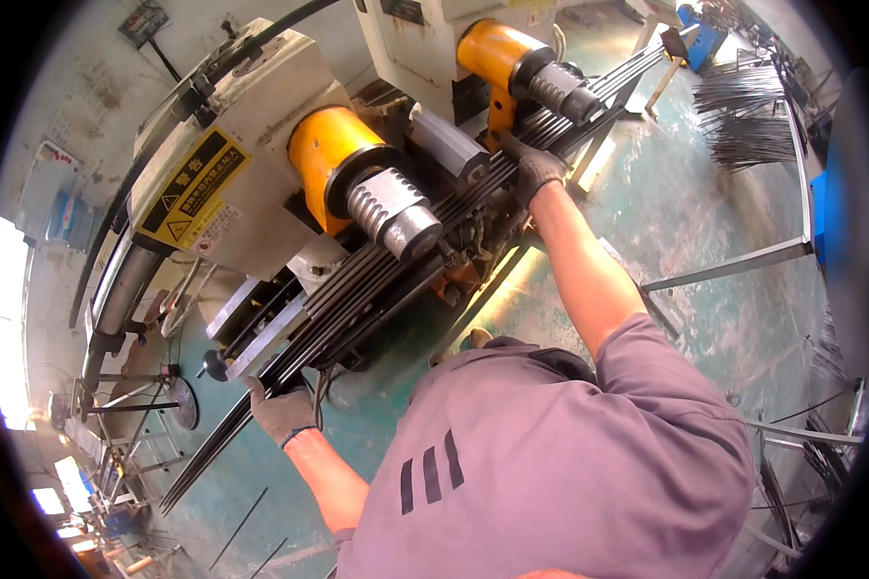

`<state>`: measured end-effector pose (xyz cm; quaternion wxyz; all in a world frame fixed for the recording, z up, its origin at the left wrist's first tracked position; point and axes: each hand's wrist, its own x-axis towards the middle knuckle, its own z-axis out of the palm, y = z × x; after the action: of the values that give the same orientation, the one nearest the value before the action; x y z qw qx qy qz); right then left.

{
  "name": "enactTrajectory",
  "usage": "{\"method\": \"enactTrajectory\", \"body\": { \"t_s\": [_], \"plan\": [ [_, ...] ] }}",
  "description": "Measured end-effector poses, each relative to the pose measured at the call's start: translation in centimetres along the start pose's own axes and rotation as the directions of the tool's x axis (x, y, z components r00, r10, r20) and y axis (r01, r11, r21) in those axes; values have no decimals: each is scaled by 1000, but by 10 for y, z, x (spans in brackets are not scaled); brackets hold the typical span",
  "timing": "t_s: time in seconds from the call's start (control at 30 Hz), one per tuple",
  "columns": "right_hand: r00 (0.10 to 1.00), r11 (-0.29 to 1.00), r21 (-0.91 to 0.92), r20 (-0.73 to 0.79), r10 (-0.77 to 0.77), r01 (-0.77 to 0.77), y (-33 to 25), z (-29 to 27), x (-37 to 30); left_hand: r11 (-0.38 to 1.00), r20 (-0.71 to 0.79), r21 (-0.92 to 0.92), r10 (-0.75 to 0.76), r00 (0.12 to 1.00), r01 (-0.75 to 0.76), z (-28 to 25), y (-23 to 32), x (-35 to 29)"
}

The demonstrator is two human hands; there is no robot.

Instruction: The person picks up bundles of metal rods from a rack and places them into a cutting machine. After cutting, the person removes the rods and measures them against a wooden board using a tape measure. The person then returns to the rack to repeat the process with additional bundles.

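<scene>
A bundle of long, thin dark metal rods (352,289) runs slantwise from the lower left to the upper right, along the machine's front. My left hand (282,413), in a grey-brown knit glove, is closed around the rods near their lower-left end, thumb on top. Farther up the bundle, my right hand (534,172), in a darker, soiled glove, grips the rods from the near side; some of its fingers are hidden. Just above the rods, two orange cylinders with steel ends, a nearer one (333,154) and a farther one (497,58), project from the machine.
The pale machine housing (232,164) bears a yellow-and-black warning label (191,188). Cut rods (743,116) lie stacked at the upper right beside a metal frame (734,265). Loose rods (239,526) lie on the green floor at the lower left. A round-based stand (183,403) is at the left.
</scene>
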<state>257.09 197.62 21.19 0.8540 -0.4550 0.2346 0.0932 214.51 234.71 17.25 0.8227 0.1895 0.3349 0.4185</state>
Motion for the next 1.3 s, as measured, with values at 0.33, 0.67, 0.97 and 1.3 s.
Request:
{"method": "enactTrajectory", "body": {
  "t_s": [0.33,0.67,0.97,1.3],
  "plan": [
    [994,996,11,58,91,-91,16,7,13,983,23,173,62,998,-65,5,-1,23],
    [997,1000,16,77,-5,3,10,20,-3,991,-95,-103,-94,991,84,30,-5,16],
    [973,997,-66,230,-29,45,43,-18,61,986,-130,-20,164,978,-168,-10,4,50],
    [979,1000,22,203,-25,21,36,-18,79,963,-118,239,159,980,-127,26,-61,10]
  ]
}}
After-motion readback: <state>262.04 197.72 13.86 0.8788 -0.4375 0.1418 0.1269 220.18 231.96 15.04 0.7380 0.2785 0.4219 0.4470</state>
